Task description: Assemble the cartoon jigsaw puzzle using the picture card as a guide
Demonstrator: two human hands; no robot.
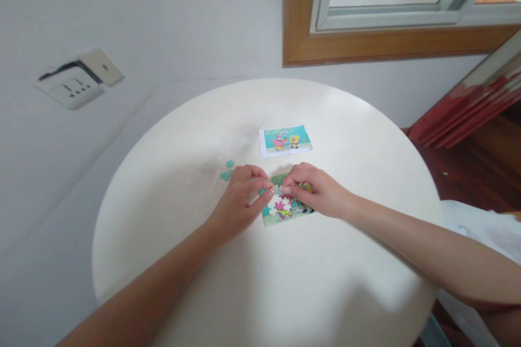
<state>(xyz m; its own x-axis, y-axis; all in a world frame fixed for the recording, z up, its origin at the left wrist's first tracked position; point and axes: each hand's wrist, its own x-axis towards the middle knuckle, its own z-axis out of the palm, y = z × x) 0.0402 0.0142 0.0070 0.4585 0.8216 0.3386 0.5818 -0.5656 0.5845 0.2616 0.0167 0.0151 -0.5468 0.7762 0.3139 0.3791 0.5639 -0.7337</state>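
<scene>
Forearms (pixel 175 268) converge on a puzzle (pixel 285 211), long axis crosswise, printed right way up, bent fingers (pixel 300 174) atop, grip unclear.

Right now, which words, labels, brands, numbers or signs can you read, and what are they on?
None can be read.
Picture card: yellow letter-like marks at the upper left, too small and blurred.
Puzzle: no legible text; the left hand and right hand cover part of it.
Wall socket: no label readable.
</scene>
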